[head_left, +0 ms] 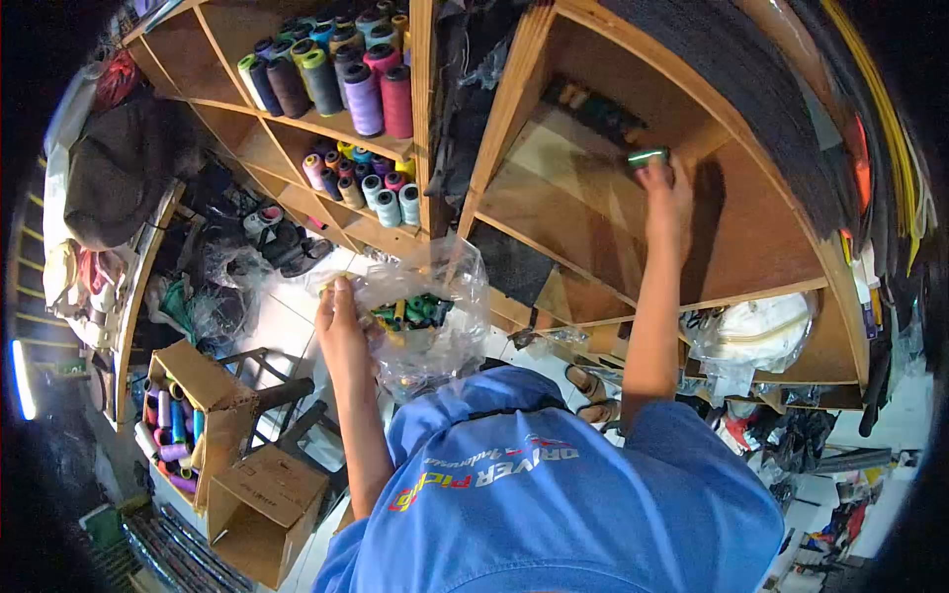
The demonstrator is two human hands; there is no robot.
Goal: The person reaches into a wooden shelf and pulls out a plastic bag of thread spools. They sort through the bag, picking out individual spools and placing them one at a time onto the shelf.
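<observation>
My left hand (339, 308) grips the rim of a clear plastic bag (463, 282), which hangs in front of my shirt. Inside the bag lies a heap of small spools (423, 312), mostly dark green with some yellow. My right hand (666, 188) reaches into a wooden shelf compartment (751, 212), fingers closed around a small green thread spool (647, 156). Just beyond it, a row of small dark spools (598, 111) lies along the back of the compartment, a few with tan ends. Slight blur softens the right hand's fingers.
At the upper left, another wooden rack (336, 119) holds many thread cones. An open cardboard box (203, 395) of spools stands at the lower left, near a second carton (267, 494). A wrapped white bundle (761, 331) fills a lower shelf. Dark fabric (474, 99) hangs between the racks.
</observation>
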